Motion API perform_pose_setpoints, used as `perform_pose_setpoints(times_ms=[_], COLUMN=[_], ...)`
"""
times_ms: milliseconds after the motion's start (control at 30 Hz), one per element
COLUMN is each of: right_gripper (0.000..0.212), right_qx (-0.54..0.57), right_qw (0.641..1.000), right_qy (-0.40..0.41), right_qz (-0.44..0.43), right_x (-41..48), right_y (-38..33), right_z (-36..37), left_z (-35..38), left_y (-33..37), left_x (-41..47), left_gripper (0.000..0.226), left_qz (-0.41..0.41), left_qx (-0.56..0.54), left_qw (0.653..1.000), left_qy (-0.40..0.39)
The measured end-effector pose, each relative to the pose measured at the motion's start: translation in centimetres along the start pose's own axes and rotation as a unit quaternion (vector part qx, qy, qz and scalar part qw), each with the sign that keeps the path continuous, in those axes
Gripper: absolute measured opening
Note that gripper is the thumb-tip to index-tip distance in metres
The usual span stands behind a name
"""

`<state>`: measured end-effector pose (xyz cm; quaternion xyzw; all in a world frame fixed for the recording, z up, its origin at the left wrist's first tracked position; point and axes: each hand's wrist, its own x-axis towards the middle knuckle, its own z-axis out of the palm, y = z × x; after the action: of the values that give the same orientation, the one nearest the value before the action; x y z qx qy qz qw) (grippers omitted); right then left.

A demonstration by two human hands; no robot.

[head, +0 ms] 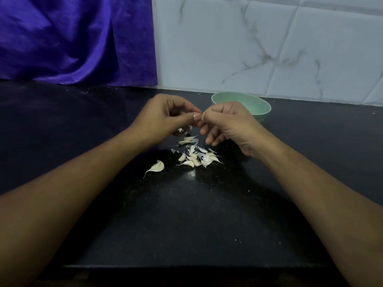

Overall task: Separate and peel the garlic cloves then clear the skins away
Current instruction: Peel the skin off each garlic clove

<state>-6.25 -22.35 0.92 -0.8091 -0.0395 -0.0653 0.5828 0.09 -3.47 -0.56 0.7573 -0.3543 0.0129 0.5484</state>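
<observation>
- The left hand point(165, 119) and right hand point(230, 125) meet tip to tip above the desk point(186, 224), just beyond the garlic.
- Grip: the fingers of both hands are curled in. The left thumb point(195, 117) presses against the right hand's fingertips. Whatever sits between them is hidden, so I cannot tell what the grip holds, if anything.
- The heap of garlic cloves point(196, 157) lies on the desk directly below and a little nearer than the joined fingertips, touching neither hand.
- A lone clove point(157, 167) lies apart, to the left of the heap, under the left forearm's line.
- Thin scraps of skin point(182, 130) show just beneath the left fingers. Whether they hang or lie flat is unclear.
- Both forearms reach in from the near corners and converge. The wrists are raised off the desk, and the backs of the hands face up and outward.
- A green bowl point(259, 102) stands behind the right hand, near the tiled wall point(269, 48).
- A purple cloth point(72, 38) hangs at the back left.
</observation>
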Motion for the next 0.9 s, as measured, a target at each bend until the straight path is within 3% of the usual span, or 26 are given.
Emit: perform_pose_setpoints(times_ms=[300,600,800,900], right_gripper=[0.016,0.007,0.007,0.017], right_qx=[-0.011,-0.172,-0.212,-0.231], right_qw=[1.000,0.983,0.975,0.971], right_qy=[-0.016,0.060,0.056,0.054], right_qz=[0.000,-0.024,-0.041,-0.038], right_x=[-0.2,0.4,0.3,0.4], right_y=[-0.1,0.7,0.7,0.8], right_z=[0.0,-1.2,-1.0,-0.8], left_z=[-0.1,-0.5,-0.6,-0.6], left_y=[0.3,0.2,0.2,0.2], left_x=[0.3,0.4,0.4,0.3], left_gripper=[0.010,0.023,0.025,0.024], left_qz=[-0.077,-0.110,-0.109,-0.110], left_qx=[-0.155,-0.144,-0.129,-0.121], left_qw=[0.983,0.977,0.980,0.981], left_qy=[0.057,0.107,0.106,0.100])
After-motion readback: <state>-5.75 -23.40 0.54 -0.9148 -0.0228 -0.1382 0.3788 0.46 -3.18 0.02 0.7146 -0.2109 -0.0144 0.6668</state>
